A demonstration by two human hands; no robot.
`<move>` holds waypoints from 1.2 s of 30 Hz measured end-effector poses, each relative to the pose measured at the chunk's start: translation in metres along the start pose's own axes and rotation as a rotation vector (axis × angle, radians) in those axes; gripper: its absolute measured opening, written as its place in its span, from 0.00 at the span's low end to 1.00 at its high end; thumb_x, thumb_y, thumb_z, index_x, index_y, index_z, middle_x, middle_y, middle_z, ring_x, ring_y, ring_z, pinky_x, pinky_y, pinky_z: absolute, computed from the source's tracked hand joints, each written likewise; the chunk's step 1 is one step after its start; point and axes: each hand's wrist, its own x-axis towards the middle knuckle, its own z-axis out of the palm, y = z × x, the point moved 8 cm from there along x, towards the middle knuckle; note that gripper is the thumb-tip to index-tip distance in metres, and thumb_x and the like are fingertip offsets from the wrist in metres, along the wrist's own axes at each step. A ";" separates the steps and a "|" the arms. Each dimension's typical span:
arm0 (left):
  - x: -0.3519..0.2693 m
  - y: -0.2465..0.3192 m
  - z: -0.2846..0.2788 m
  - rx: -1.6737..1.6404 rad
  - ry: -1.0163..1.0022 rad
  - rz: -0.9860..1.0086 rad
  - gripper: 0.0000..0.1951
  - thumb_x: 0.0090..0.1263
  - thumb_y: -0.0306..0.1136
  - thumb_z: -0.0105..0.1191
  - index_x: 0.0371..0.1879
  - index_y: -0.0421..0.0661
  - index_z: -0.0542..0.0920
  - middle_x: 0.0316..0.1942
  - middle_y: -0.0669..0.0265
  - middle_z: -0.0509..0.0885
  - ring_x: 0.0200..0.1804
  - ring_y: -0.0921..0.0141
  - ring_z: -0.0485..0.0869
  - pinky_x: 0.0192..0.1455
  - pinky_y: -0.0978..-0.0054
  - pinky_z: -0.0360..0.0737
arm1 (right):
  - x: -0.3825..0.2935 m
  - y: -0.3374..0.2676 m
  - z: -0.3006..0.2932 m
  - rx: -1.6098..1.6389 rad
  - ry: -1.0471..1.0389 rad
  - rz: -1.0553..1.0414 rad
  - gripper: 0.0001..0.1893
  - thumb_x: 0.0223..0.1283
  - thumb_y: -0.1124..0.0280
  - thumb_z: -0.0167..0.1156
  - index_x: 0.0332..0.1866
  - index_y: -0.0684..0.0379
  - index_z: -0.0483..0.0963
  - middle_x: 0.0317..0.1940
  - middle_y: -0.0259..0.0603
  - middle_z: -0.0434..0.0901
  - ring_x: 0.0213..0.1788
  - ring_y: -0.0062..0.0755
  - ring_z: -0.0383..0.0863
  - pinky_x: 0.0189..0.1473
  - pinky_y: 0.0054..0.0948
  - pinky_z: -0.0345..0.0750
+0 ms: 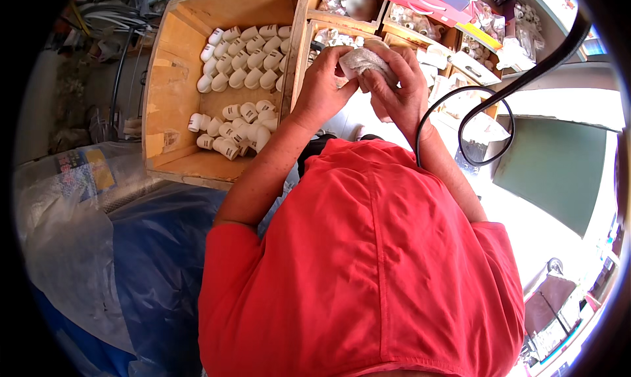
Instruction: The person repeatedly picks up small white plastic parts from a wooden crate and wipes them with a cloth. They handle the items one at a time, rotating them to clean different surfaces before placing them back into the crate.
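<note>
Both my hands are raised together in front of my red shirt, at the right side of an open wooden box (167,89). Between finger and thumb, my left hand (325,79) pinches a small white piece (347,69), seemingly a plastic pipe fitting, mostly covered. My right hand (402,79) grips a crumpled grey-white cloth (367,60) pressed against that piece. Inside the box, white plastic elbow fittings (240,60) stand in neat rows at the far end. A loose heap of similar elbows (241,128) lies at the near end.
Smaller wooden bins with bagged fittings (413,20) line the far side. A red carton (424,2) rests on them. A black cable (535,74) loops near my right forearm. Blue plastic sheeting (157,239) lies at left, and a green panel (554,165) stands at right.
</note>
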 end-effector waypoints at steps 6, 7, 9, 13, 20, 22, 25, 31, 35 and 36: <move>-0.005 0.010 0.003 0.199 -0.083 0.062 0.22 0.51 0.23 0.63 0.47 0.41 0.71 0.42 0.60 0.78 0.44 0.66 0.79 0.47 0.72 0.76 | 0.010 0.018 0.004 -0.068 -0.043 0.090 0.18 0.54 0.61 0.59 0.47 0.60 0.74 0.39 0.48 0.72 0.40 0.45 0.77 0.41 0.32 0.76; -0.004 0.009 0.004 0.198 -0.115 0.035 0.23 0.51 0.23 0.63 0.46 0.41 0.70 0.43 0.60 0.78 0.45 0.66 0.79 0.47 0.72 0.76 | 0.012 0.027 0.005 -0.034 -0.057 0.129 0.18 0.54 0.60 0.58 0.47 0.61 0.74 0.40 0.49 0.73 0.41 0.45 0.77 0.42 0.32 0.75; -0.005 0.009 0.006 0.089 -0.132 0.047 0.23 0.51 0.22 0.64 0.46 0.42 0.70 0.44 0.61 0.78 0.46 0.67 0.78 0.49 0.73 0.75 | 0.013 0.051 0.005 0.128 -0.049 0.241 0.18 0.55 0.62 0.59 0.46 0.64 0.74 0.39 0.49 0.76 0.40 0.41 0.79 0.43 0.30 0.75; -0.004 0.006 0.009 -0.300 -0.101 0.029 0.24 0.51 0.26 0.66 0.45 0.44 0.69 0.43 0.60 0.77 0.45 0.66 0.79 0.45 0.73 0.77 | 0.014 0.081 -0.017 0.013 0.036 0.384 0.17 0.56 0.64 0.60 0.46 0.66 0.74 0.38 0.44 0.79 0.41 0.30 0.79 0.45 0.26 0.75; 0.000 -0.009 0.008 -0.458 -0.082 -0.087 0.24 0.51 0.23 0.66 0.46 0.42 0.71 0.39 0.66 0.79 0.40 0.75 0.80 0.45 0.78 0.79 | 0.013 0.043 -0.015 0.416 -0.111 0.125 0.16 0.52 0.70 0.63 0.47 0.61 0.75 0.38 0.38 0.76 0.43 0.27 0.76 0.46 0.25 0.74; 0.000 -0.017 0.007 -0.594 -0.052 -0.133 0.24 0.50 0.24 0.67 0.47 0.40 0.72 0.38 0.67 0.80 0.39 0.76 0.79 0.45 0.78 0.79 | 0.009 0.023 -0.006 0.238 -0.159 -0.041 0.15 0.50 0.70 0.64 0.44 0.60 0.77 0.41 0.41 0.76 0.47 0.33 0.75 0.50 0.29 0.72; -0.004 -0.017 0.011 -0.475 -0.159 -0.166 0.23 0.53 0.19 0.63 0.49 0.39 0.70 0.45 0.67 0.76 0.47 0.75 0.76 0.51 0.77 0.76 | 0.004 0.020 -0.001 0.183 -0.171 -0.009 0.15 0.50 0.69 0.64 0.44 0.60 0.76 0.43 0.44 0.74 0.49 0.36 0.73 0.52 0.30 0.71; -0.004 -0.002 0.006 -0.219 -0.094 -0.025 0.25 0.49 0.16 0.62 0.48 0.41 0.71 0.46 0.66 0.76 0.49 0.73 0.77 0.51 0.76 0.76 | -0.002 0.051 0.017 0.497 -0.113 0.391 0.15 0.58 0.64 0.60 0.45 0.63 0.73 0.37 0.38 0.77 0.40 0.24 0.75 0.42 0.23 0.73; -0.002 0.025 0.001 -0.121 -0.065 0.148 0.24 0.47 0.16 0.63 0.46 0.43 0.74 0.47 0.63 0.77 0.50 0.70 0.77 0.51 0.75 0.76 | -0.009 0.078 0.021 0.572 -0.112 0.594 0.18 0.64 0.59 0.54 0.50 0.64 0.72 0.35 0.35 0.78 0.38 0.19 0.74 0.41 0.19 0.73; -0.002 0.029 0.002 -0.104 -0.075 0.187 0.25 0.47 0.16 0.63 0.47 0.43 0.74 0.47 0.63 0.77 0.50 0.69 0.77 0.51 0.75 0.76 | -0.013 0.077 0.022 0.575 -0.161 0.662 0.21 0.65 0.57 0.52 0.53 0.64 0.70 0.38 0.36 0.78 0.39 0.20 0.75 0.43 0.19 0.73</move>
